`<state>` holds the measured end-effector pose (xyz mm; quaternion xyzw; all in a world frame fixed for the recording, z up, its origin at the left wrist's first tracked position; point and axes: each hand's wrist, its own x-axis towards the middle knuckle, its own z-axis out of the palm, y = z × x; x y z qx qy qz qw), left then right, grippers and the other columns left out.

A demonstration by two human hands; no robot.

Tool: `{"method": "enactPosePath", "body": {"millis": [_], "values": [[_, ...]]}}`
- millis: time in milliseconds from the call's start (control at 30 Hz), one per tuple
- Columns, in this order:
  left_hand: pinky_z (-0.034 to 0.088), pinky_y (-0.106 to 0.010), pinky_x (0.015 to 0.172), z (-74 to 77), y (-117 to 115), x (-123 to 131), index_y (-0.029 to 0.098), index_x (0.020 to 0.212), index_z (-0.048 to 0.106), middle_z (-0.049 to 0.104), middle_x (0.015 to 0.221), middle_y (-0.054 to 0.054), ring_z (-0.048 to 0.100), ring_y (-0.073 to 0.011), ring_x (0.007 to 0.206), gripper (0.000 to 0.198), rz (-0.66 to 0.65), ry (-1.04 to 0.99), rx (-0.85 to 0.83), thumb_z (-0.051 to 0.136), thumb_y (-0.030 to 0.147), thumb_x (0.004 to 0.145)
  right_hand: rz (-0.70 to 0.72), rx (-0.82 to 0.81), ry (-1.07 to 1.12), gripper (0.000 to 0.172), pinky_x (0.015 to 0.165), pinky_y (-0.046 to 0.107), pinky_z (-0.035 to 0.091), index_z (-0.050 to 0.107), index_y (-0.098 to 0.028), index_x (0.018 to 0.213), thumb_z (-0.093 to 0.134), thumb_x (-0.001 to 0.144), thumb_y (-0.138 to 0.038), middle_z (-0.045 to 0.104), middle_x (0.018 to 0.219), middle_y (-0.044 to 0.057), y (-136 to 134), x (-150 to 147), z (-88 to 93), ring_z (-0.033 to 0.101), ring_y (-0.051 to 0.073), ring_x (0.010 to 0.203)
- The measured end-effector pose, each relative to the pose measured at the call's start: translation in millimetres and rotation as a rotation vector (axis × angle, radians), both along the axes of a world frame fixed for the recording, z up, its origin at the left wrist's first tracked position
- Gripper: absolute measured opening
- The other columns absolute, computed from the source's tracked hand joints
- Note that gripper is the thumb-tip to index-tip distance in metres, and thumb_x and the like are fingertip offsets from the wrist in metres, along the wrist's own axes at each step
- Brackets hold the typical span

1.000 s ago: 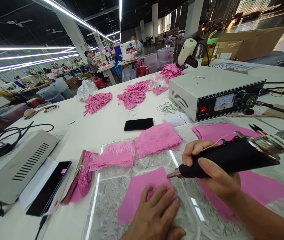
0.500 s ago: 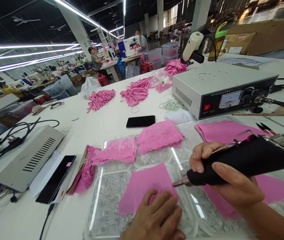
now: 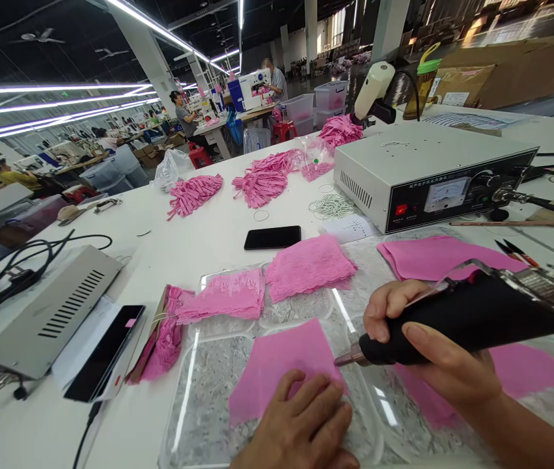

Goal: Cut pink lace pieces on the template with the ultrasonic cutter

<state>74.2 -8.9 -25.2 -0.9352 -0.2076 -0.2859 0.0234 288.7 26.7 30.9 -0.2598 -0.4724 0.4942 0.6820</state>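
Note:
My left hand (image 3: 301, 426) lies flat, fingers spread, pressing a pink fabric square (image 3: 277, 365) onto a clear plate (image 3: 198, 404) at the table's front. My right hand (image 3: 433, 355) is wrapped round a black handheld welding tool (image 3: 462, 316). The tool's metal tip (image 3: 347, 357) touches the right edge of the pink square, just above my left fingers. Two pink lace pieces (image 3: 225, 294) (image 3: 308, 266) lie behind the square. More pink fabric (image 3: 437, 255) sits to the right, partly hidden by the tool.
A white control box with a meter (image 3: 423, 172) stands at the back right, another grey box (image 3: 47, 312) at the left with a phone (image 3: 103, 355) beside it. A second black phone (image 3: 273, 238) lies mid-table. Bundles of pink strips (image 3: 262, 182) lie further back. Other people sit at machines far off.
The view has shifted slightly. My right hand with the tool has dropped a little, its tip staying at the square's right edge. My left hand keeps pressing the fabric.

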Motion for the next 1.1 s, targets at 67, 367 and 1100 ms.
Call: {"method": "enactPosePath", "body": {"millis": [67, 367, 1100], "values": [[0.042, -0.034, 0.1, 7.5, 1, -2, 0.012, 0.105, 0.065, 0.071, 0.106, -0.008, 0.063, -0.0183, 0.107, 0.034, -0.017, 0.076, -0.004, 0.043, 0.038, 0.101, 0.0, 0.005, 0.006, 0.009, 0.051, 0.03, 0.049, 0.064, -0.021, 0.082, 0.069, 0.082, -0.028, 0.058, 0.073, 0.002, -1, 0, 1.4, 0.056, 0.014, 0.055], [0.044, -0.031, 0.097, 0.5, 4, 21, 0.014, 0.1, 0.068, 0.072, 0.102, -0.008, 0.065, -0.0179, 0.104, 0.036, -0.046, 0.019, 0.145, 0.042, 0.038, 0.102, -0.255, -0.024, 0.103, 0.008, 0.054, 0.033, 0.049, 0.067, -0.022, 0.077, 0.069, 0.072, -0.027, 0.054, 0.076, 0.002, 4, 48, 5.7, 0.051, 0.014, 0.054], [0.024, -0.038, 0.116, -37.8, 4, 97, 0.017, 0.094, 0.07, 0.072, 0.103, -0.005, 0.063, -0.0177, 0.109, 0.052, 0.062, -0.236, 0.151, 0.028, 0.048, 0.103, -0.193, 0.005, 0.037, 0.005, 0.056, 0.035, 0.052, 0.065, -0.024, 0.087, 0.062, 0.084, -0.027, 0.056, 0.079, 0.004, 4, 63, -16.7, 0.054, 0.016, 0.061]]}}
